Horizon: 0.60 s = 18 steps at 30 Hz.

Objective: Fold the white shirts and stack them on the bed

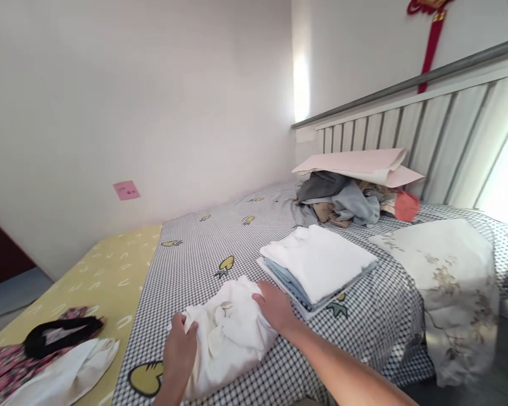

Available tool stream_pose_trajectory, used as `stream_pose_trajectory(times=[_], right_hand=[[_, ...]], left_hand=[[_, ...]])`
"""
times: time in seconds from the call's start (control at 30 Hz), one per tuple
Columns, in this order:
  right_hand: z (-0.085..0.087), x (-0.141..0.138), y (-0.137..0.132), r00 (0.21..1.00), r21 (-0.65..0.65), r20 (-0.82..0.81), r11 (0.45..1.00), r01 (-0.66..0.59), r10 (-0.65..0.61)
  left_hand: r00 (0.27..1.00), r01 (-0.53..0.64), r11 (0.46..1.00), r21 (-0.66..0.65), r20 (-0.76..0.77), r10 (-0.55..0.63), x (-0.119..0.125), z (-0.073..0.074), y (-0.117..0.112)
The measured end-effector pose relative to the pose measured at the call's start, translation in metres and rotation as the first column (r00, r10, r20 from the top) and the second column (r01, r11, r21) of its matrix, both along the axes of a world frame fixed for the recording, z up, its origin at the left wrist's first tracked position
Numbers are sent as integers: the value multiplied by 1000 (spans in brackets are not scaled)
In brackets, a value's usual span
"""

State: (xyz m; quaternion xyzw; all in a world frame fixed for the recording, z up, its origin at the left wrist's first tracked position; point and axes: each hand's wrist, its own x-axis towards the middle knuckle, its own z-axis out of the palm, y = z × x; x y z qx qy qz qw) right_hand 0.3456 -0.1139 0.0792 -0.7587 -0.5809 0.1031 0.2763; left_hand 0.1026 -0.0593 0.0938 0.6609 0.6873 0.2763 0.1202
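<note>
A crumpled white garment (228, 332) lies on the checked bedsheet (220, 237) near the bed's front edge. My left hand (178, 352) grips its left side, fingers curled into the cloth. On the garment's right side rests my right hand (275, 307), fingers closed on a fold. Just right of that hand sits a neat stack of folded clothes (317, 265), white on top with light blue beneath.
An unfolded heap of grey and tan clothes (338, 200) lies by the slatted headboard (427, 129) under pink paper sheets (359, 163). A floral white pillow (452, 270) is at right. Floral, black and white garments (46, 349) lie on the yellow sheet (110, 270) at left.
</note>
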Motion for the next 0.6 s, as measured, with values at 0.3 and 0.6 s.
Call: stream_pose_trajectory(times=[0.3, 0.6], right_hand=[[100, 135, 5, 983, 181, 117, 976, 122, -145], [80, 297, -24, 896, 52, 222, 922, 383, -384]], left_hand=[[928, 270, 915, 301, 173, -331, 156, 118, 1], [849, 328, 933, 151, 387, -361, 300, 52, 3]])
